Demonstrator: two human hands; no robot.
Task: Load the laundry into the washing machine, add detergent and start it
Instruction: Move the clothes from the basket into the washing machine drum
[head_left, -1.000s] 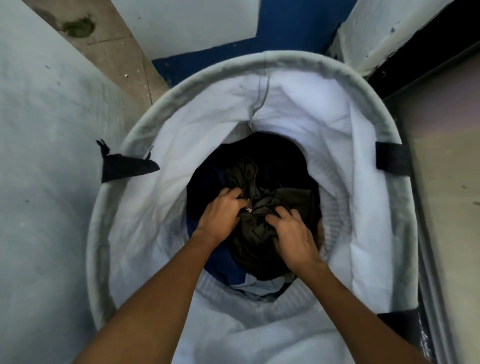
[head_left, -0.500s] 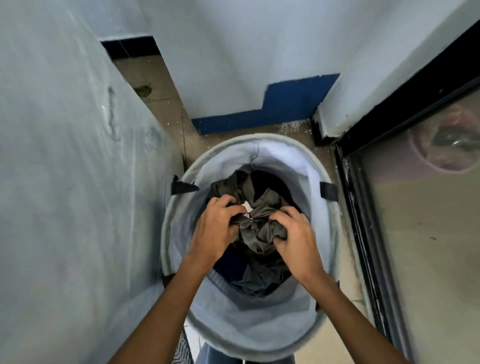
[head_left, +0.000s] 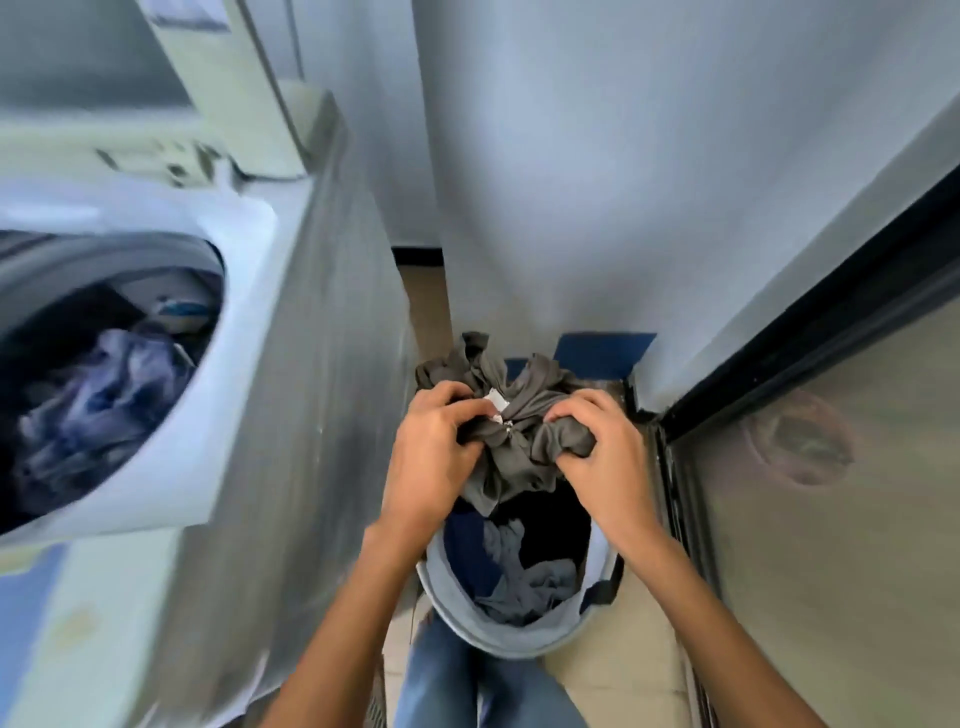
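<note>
Both hands hold 1 bundled olive-grey garment (head_left: 524, 441) just above the laundry hamper (head_left: 498, 644). The left hand (head_left: 434, 457) has its fingers curled into the cloth beside a white tag (head_left: 497, 402). The right hand (head_left: 605, 457) bunches the other side, thumb and fingers closed round a fold. Each grip is therefore tight on fabric, with no finger spread. Loose ends of the garment stick up behind the hands, and a flap hangs down toward the hamper's mouth. More clothes (head_left: 524, 577), blue and grey, lie at the bottom of the hamper. The washing machine (head_left: 249, 332) stands to the left with its round opening uncovered, and a blue-grey load (head_left: 104, 395) lies in the drum.

Loading looks partly done, and this piece probably goes to the drum next. The carry leftward has several risks:

- The hanging flap could catch the hamper's rim and tip the soft-sided hamper.
- The flap could also drag a second piece out onto the floor.
- The bundle is gathered at only 2 points, so a quick swing may shake an end free, and it would drop between hamper and machine.
- A loose end left draped over the opening's edge could be trapped when the door closes.

No detergent is in view, and the machine's panel is too blurred to read.
</note>
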